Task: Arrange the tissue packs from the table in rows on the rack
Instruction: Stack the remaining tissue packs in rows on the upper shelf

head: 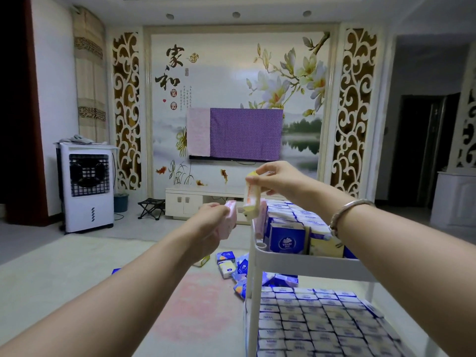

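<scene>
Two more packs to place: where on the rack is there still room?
Top shelf: a bare strip along its left edge, beside the blue packs, below the right hand with its yellow pack. The lower shelf looks packed.

Blue-and-white tissue packs [286,239] fill the white rack [304,262]; a pink pack [230,219] and a yellow-and-white pack [251,199] are held.

A living room wall with a painted mural [231,73] of flowers and calligraphy.

A television [246,134] on the wall is draped in purple cloth, above a low cream cabinet [190,200]. Carved scrollwork panels [127,109] flank the mural on both sides. At left, a white air cooler [87,188] stands below a striped curtain [90,73], with a blue bucket [121,202] and a small folding stool [151,208] between cooler and cabinet.
</scene>
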The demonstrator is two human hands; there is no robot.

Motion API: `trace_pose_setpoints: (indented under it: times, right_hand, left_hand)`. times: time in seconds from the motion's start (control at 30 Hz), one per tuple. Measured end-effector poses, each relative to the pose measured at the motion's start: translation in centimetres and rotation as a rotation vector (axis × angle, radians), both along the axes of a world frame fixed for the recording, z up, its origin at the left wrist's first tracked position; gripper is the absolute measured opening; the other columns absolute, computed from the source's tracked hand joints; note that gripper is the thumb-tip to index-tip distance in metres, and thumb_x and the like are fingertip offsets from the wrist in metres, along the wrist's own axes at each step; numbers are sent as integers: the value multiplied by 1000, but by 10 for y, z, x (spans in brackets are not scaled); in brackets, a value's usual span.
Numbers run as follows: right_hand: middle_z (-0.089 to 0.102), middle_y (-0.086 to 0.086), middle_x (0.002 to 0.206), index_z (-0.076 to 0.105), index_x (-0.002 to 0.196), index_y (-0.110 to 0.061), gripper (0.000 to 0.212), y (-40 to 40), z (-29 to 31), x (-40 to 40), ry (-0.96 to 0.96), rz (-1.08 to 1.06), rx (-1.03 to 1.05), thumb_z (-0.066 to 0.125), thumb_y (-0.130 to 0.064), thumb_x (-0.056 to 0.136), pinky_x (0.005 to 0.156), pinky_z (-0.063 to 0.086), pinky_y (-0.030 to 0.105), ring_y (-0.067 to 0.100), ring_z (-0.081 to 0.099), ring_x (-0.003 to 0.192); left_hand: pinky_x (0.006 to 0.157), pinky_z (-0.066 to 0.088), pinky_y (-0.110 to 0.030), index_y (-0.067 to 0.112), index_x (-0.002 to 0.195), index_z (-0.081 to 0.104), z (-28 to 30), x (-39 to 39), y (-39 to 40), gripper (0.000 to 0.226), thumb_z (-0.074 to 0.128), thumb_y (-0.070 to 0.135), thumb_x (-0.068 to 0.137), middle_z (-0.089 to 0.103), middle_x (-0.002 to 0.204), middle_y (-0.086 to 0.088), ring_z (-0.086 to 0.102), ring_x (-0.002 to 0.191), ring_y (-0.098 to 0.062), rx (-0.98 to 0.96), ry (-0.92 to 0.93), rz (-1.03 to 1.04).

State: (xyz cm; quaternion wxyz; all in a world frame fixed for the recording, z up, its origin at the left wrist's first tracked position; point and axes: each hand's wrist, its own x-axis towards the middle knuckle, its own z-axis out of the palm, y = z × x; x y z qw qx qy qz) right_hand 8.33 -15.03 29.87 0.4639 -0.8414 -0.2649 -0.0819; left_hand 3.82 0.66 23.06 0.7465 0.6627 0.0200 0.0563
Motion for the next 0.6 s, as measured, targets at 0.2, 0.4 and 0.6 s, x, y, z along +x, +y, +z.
trace_pose_setpoints:
  times: [0.2,0.4,0.6]
  right_hand:
    - [66,9,101,63,111,-7,31,-7,-3,1,-12,-8,-282,71,-20,84,75,50,24,18,62,89]
    - [59,-3,92,60,103,-19,22,0,-10,1,-23,-12,-415,68,-11,83,58,47,16,7,58,78]
    - [61,-2,106,53,115,-20,44,2,-28,2,13,-62,-469,71,-11,76,66,54,24,15,63,90]
  left_hand:
    - [79,45,-26,16,138,30,-5,-4,2,51,43,-6,94,50,133,-18,55,112,-24,-290,5,0]
    - [100,44,-40,20,126,39,4,-13,1,53,47,-17,88,54,117,-20,57,105,-28,-260,-71,-97]
    - [88,49,-42,9,128,43,4,-21,-3,60,38,-28,82,51,123,-20,57,108,-30,-259,-124,-153]
